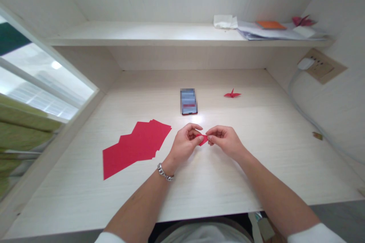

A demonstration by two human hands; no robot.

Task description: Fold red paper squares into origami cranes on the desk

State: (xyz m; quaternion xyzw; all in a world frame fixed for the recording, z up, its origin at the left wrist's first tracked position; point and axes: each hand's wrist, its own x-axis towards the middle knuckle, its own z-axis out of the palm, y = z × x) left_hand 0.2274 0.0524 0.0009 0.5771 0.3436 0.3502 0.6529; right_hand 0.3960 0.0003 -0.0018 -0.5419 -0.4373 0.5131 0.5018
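Both my hands meet over the middle of the pale wooden desk (216, 182). My left hand (185, 142) and my right hand (225, 140) pinch a small folded piece of red paper (203, 139) between their fingertips, just above the desk. Most of the piece is hidden by my fingers. A silver bracelet (164, 172) circles my left wrist. To the left lies a fanned stack of red paper sheets (137, 146). A finished red paper crane (232, 94) stands further back on the right.
A phone (188, 101) lies flat behind my hands. The shelf (142, 34) above holds white tissue (225, 21), papers, an orange pad (270, 25) and another paper crane (303, 20). A wall socket with a plug and cable (306, 64) is on the right. A window (34, 87) is on the left.
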